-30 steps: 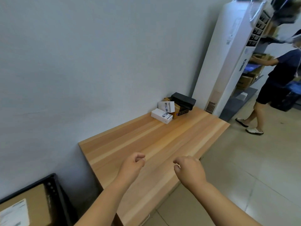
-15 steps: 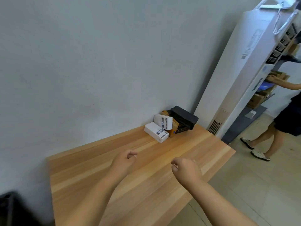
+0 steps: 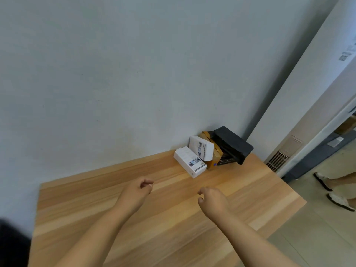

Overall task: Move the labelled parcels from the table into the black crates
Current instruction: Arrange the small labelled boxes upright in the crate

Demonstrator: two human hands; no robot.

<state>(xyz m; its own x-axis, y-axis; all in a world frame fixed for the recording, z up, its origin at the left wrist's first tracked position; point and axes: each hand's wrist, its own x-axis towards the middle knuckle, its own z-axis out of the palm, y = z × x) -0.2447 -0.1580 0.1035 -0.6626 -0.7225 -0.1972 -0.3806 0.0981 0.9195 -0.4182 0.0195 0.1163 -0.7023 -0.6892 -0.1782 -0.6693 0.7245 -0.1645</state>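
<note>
Compared with the frame one second earlier, both forearms reach further over the wooden table (image 3: pixel 96 205) toward the parcel cluster, and the view has swung right: the black crate with its cardboard parcel, then visible at lower left, is reduced to a dark blur at the frame's lower-left edge. The other person, then shown standing at a shelf, now appears only as legs and sandals (image 3: pixel 341 199) at the right edge.

Hand state: the left hand (image 3: pixel 134 193) hangs above the table with fingers loosely curled, holding nothing. The right hand (image 3: pixel 212 201) is likewise loosely curled and empty. Neither touches a parcel.

Parcel location: the remaining parcels sit in the far corner of the table against the grey wall (image 3: pixel 134 74), well beyond both hands. A white labelled box (image 3: pixel 189 161) lies flat nearest the hands. A second white box (image 3: pixel 201 148) leans tilted behind it, resting against a brown cardboard parcel (image 3: pixel 213 160). A black wrapped parcel (image 3: pixel 233 144) lies on top at the right, beside the white floor-standing air conditioner (image 3: pixel 308 105).

Progress assessment: most of the tabletop is bare, which suggests the bulk of the job is done. At least four parcels remain to be transferred. The step in hand appears to be the reach for the next pick, probably the nearest white box. No crate is clearly in view, so its fill level cannot be judged.
</note>
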